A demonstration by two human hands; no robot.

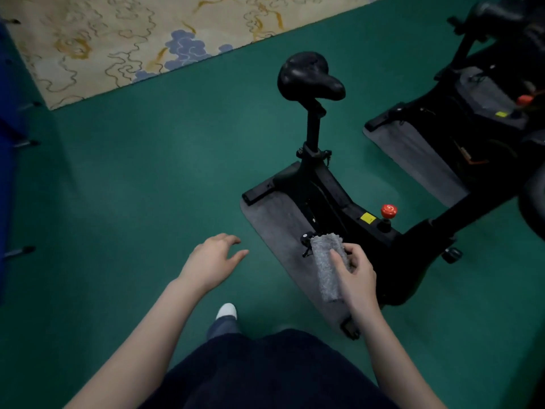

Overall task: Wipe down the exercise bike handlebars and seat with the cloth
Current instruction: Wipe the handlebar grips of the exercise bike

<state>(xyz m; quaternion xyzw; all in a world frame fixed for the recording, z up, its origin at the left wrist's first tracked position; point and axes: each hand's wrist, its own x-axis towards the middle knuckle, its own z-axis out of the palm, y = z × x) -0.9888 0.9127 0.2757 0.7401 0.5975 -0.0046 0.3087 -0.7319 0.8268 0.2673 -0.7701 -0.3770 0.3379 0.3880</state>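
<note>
The right hand (355,273) is gripping a grey, nubbly cloth (326,265), folded into a long roll, thumb lying across its front and fingers curled behind; the cloth is hanging above the near end of a grey, felt-like mat (272,222) with rounded corners. The left hand (213,262) is hovering open and empty over the green floor (147,184), fingers loosely spread, well apart from the cloth. A black bike (324,187) is standing on the mat, its smooth, padded seat (308,76), broad at the back and narrowing to a nose, sitting on a straight post. A round, glossy red knob (388,211) is rising from the frame beside a small yellow label (368,218). The handlebars are not showing clearly. A second bike (477,93) is standing on another grey mat towards the right edge. A cream rug (118,39) with wavy gold lines and blue cloud shapes is lying at the far left of the floor. A white shoe (226,311) is resting on the floor between the arms.
</note>
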